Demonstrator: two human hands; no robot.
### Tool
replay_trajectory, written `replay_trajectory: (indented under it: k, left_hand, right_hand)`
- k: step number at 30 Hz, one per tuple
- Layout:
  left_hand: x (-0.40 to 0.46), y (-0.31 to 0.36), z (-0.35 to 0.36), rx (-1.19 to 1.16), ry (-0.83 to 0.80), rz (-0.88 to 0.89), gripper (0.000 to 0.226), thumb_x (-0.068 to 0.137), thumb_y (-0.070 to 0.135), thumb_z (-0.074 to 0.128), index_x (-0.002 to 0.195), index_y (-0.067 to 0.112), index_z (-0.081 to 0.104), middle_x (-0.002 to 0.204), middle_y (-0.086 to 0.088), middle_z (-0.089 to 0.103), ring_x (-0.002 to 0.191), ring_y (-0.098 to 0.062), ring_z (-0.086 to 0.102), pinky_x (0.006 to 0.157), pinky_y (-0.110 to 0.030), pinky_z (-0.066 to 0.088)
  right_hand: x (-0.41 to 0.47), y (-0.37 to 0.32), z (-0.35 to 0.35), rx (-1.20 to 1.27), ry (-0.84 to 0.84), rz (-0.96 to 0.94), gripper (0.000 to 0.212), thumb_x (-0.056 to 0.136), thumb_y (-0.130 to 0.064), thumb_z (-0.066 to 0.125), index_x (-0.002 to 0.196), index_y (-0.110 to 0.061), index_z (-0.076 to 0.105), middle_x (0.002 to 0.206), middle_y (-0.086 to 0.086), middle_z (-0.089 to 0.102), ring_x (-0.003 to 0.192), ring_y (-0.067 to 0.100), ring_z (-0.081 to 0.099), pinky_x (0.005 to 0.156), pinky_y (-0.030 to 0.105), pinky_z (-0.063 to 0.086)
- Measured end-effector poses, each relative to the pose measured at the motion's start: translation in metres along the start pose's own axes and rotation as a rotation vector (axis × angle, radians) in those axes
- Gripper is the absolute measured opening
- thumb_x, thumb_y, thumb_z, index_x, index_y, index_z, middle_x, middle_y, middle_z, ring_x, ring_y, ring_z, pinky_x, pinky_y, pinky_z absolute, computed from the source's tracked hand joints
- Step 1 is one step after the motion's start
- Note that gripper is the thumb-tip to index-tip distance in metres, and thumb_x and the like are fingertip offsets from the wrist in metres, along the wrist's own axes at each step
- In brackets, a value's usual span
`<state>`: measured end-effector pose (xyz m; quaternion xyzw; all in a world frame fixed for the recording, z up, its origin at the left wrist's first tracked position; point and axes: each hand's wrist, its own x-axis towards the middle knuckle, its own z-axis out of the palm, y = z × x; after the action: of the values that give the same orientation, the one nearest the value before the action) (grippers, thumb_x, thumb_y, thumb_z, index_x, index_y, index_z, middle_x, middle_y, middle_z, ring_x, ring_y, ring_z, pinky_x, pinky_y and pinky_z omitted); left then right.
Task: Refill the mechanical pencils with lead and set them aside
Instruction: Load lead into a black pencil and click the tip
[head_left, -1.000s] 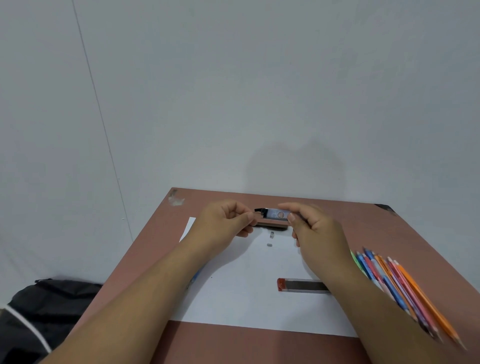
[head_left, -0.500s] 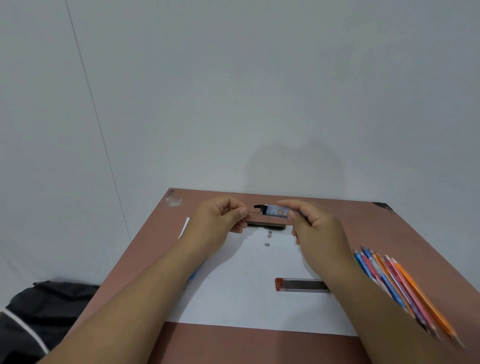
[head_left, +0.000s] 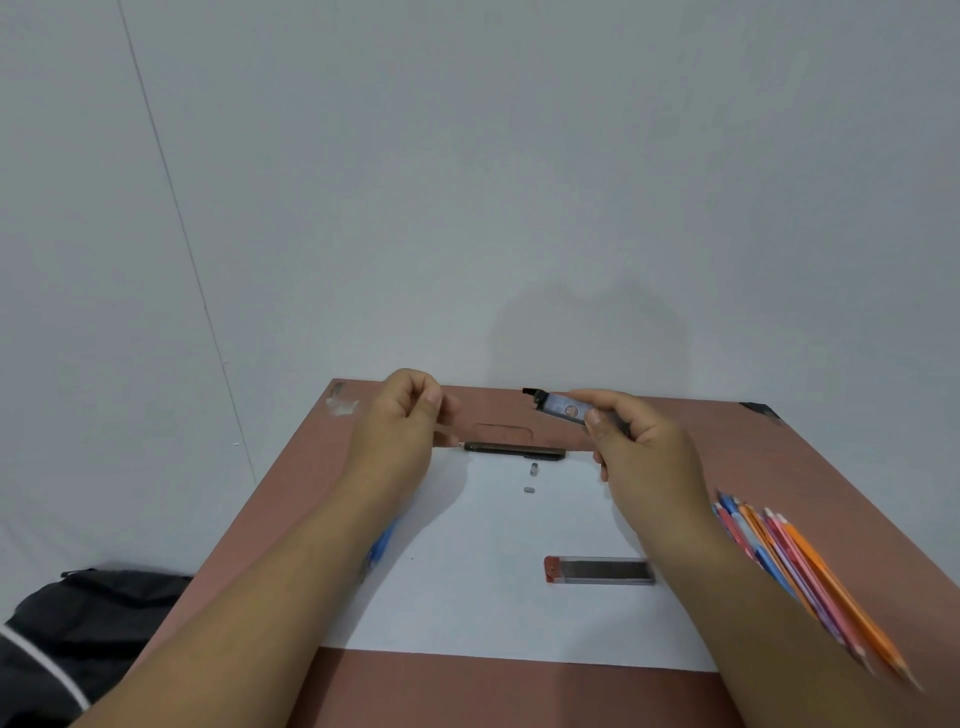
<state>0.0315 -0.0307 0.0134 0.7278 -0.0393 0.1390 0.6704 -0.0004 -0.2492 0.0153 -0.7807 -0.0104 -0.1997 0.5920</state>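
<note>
Brown table (head_left: 675, 431), white sheet (head_left: 493, 571). Hands now pulled apart: left hand (head_left: 400, 421) pinching something thin, unclear what; right hand (head_left: 639, 441) gripping blue lead case (head_left: 558, 407), label unreadable. Dark pencil (head_left: 514, 450) lying at sheet's far edge.

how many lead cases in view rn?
2. One lead case with a black cap is held in the right hand above the table's far edge. The other, with a red cap, lies on the white paper near the right forearm. None seem hidden.
</note>
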Motion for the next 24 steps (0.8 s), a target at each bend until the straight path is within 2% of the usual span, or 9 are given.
replay_trajectory:
  k: [3, 6, 8, 14, 20, 24]
  left_hand:
    - [-0.004, 0.007, 0.0, -0.13, -0.018, 0.025, 0.018, 0.107, 0.011, 0.044, 0.094, 0.007, 0.055, 0.102, -0.003, 0.076, 0.087, -0.026, 0.075, 0.094, -0.054, 0.056]
    - [-0.009, 0.01, 0.003, -0.161, -0.078, 0.074, 0.017, 0.107, 0.01, 0.044, 0.094, 0.008, 0.055, 0.109, -0.002, 0.076, 0.104, -0.024, 0.071, 0.095, -0.053, 0.055]
    - [-0.012, 0.01, 0.006, -0.13, -0.113, 0.105, 0.014, 0.106, 0.009, 0.046, 0.096, 0.007, 0.055, 0.112, 0.001, 0.075, 0.109, -0.02, 0.069, 0.098, -0.054, 0.054]
    - [-0.015, 0.007, 0.007, -0.044, -0.139, 0.188, 0.014, 0.104, 0.009, 0.05, 0.092, 0.01, 0.056, 0.116, 0.008, 0.073, 0.111, -0.017, 0.066, 0.102, -0.054, 0.049]
    - [-0.016, 0.005, 0.01, -0.02, -0.192, 0.213, 0.017, 0.104, 0.007, 0.05, 0.089, 0.012, 0.055, 0.116, 0.008, 0.074, 0.107, -0.019, 0.066, 0.093, -0.039, 0.05]
    - [-0.018, 0.003, 0.011, 0.043, -0.22, 0.236, 0.015, 0.099, 0.021, 0.052, 0.085, 0.026, 0.056, 0.118, 0.013, 0.072, 0.111, -0.015, 0.064, 0.099, -0.041, 0.048]
  right_hand:
    - [0.001, 0.0, -0.001, 0.049, 0.032, 0.041, 0.027, 0.102, -0.021, 0.06, 0.104, -0.041, 0.076, 0.07, -0.018, 0.063, 0.062, 0.011, 0.051, 0.054, 0.018, 0.047]
    - [0.001, 0.0, 0.004, 0.118, 0.045, 0.085, 0.026, 0.101, -0.019, 0.062, 0.101, -0.04, 0.078, 0.072, -0.013, 0.065, 0.065, 0.008, 0.055, 0.059, 0.02, 0.048]
    - [-0.001, -0.001, 0.007, 0.158, 0.039, 0.111, 0.026, 0.1, -0.019, 0.063, 0.099, -0.039, 0.079, 0.075, -0.012, 0.068, 0.065, 0.005, 0.056, 0.062, 0.022, 0.049]
    - [-0.003, -0.001, 0.015, 0.234, 0.021, 0.183, 0.024, 0.097, -0.021, 0.067, 0.099, -0.04, 0.08, 0.081, -0.004, 0.073, 0.068, 0.012, 0.057, 0.067, 0.029, 0.051]
    - [-0.005, -0.003, 0.018, 0.26, 0.007, 0.217, 0.019, 0.095, -0.022, 0.07, 0.1, -0.037, 0.08, 0.086, 0.004, 0.075, 0.069, 0.015, 0.057, 0.07, 0.036, 0.051]
    - [-0.007, -0.003, 0.018, 0.257, -0.01, 0.227, 0.015, 0.093, -0.027, 0.072, 0.101, -0.038, 0.08, 0.093, 0.01, 0.075, 0.071, 0.015, 0.058, 0.07, 0.037, 0.051]
